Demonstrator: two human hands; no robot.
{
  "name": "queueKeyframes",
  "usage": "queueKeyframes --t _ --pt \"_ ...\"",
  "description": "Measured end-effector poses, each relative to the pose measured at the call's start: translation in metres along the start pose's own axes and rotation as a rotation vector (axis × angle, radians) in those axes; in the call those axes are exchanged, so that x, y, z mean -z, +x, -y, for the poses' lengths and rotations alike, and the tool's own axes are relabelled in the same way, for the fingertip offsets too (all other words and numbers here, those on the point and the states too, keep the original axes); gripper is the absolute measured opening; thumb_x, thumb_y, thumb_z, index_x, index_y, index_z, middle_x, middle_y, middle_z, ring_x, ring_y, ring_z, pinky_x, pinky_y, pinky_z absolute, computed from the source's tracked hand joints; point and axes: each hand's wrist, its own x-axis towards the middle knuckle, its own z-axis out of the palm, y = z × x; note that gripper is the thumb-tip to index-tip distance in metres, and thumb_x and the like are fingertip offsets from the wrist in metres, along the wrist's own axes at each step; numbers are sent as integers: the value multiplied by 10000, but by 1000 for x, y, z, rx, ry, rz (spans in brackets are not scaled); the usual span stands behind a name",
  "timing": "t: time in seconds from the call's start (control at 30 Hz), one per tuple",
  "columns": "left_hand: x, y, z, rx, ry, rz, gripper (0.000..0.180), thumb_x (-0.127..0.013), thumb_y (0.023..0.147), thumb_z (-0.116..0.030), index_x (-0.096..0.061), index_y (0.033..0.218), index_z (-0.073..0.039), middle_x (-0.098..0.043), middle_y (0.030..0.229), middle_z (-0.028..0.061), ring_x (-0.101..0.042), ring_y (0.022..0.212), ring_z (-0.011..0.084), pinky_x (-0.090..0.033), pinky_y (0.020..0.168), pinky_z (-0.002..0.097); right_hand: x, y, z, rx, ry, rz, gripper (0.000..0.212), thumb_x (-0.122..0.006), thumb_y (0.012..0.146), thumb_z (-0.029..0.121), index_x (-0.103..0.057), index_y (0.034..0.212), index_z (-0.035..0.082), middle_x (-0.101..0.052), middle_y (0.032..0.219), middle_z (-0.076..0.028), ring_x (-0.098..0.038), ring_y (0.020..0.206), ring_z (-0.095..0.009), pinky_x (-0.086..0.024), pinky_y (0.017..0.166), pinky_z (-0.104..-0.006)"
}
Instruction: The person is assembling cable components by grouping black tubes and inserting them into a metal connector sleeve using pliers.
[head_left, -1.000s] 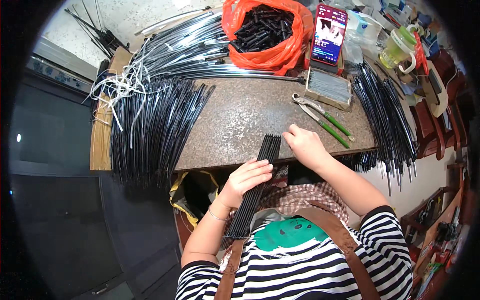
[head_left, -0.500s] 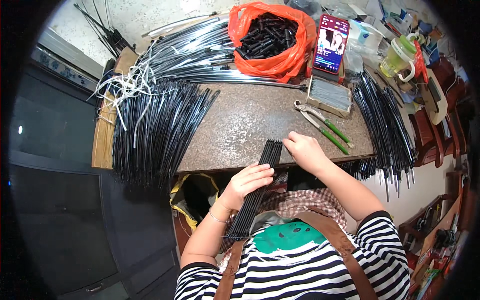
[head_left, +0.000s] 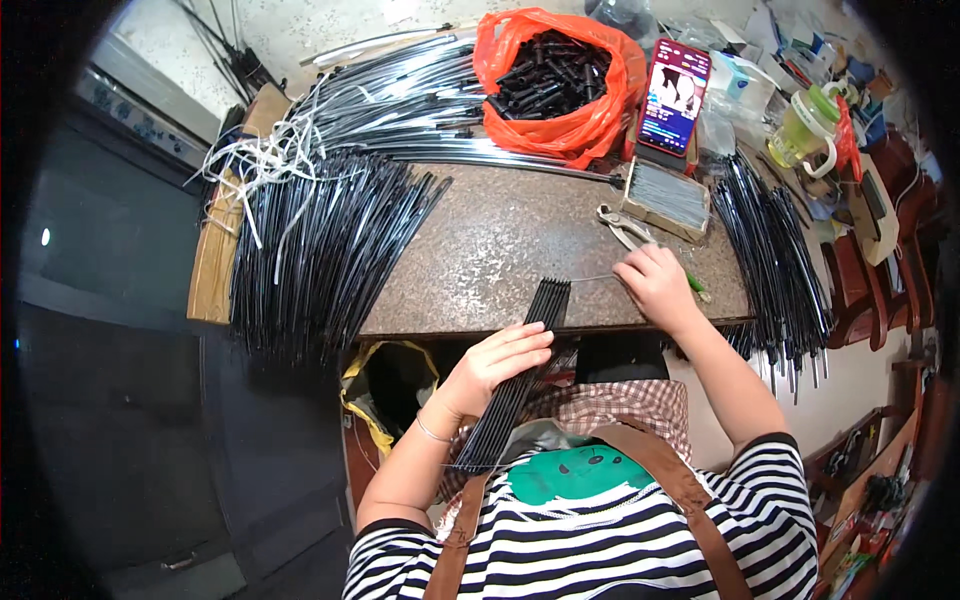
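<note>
A flat row of thin black rods (head_left: 552, 302) slants from the table edge down toward my lap. My left hand (head_left: 506, 358) grips it across the middle, fingers laid over the rods. From the row's far end a thin metal wire (head_left: 597, 277) runs right to my right hand (head_left: 655, 286), whose fingers are closed on it. Beneath and behind that hand lie pliers (head_left: 622, 228) with green handles, partly covered by it. Just beyond them stands a small open box of fine grey wires (head_left: 667, 196). Another thin wire crosses the rods' near end by my apron.
Large bundles of black rods lie left (head_left: 310, 250) and right (head_left: 768, 250). A red plastic bag of black tubes (head_left: 560, 143), a phone (head_left: 674, 98) and a green-lidded jug (head_left: 806, 125) stand at the back. White ties (head_left: 262, 160) tangle at left; a yellow-edged bag (head_left: 385, 385) hangs below the table.
My right hand has moved right, away from the rods' far end, drawing the wire out and coming over the pliers. My left hand keeps its hold. The view has shifted slightly.
</note>
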Motion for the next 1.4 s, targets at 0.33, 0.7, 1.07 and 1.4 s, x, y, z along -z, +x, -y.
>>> queueKeyframes --t 0.33,0.7,1.07,1.4 --pt "6 6 -9 24 -23 66 276 -425 671 -100 -523 922 -43 -493 1016 97 -441 983 247 -323 854 345 16 -7 27 -276 369 279 217 -497 610 6 -526 817 64 -475 708 -90 -507 628 -253 -415 523 -315" --pt "8 8 -10 28 -65 81 459 -547 544 -136 -480 983 -21 -454 1064 108 -406 1018 251 -305 870 346 3 0 21 -279 399 146 169 -515 626 13 -544 786 58 -486 703 -90 -507 605 -258 -415 519 -304" --pt "21 33 -15 -40 -383 -94 292 -570 656 -301 -541 779 -38 -557 876 98 -488 916 260 -261 870 425 -5 21 36 -185 432 306 177 -510 590 50 -549 759 86 -498 712 -67 -522 614 -253 -432 529 -336" --pt "35 136 -14 349 -500 316 403 -610 640 -135 -460 996 -20 -504 937 67 -459 849 117 -374 730 243 85 99 47 -252 1520 -430 316 -470 760 245 -403 926 -15 -493 683 -121 -496 597 -176 -417 547 -247"
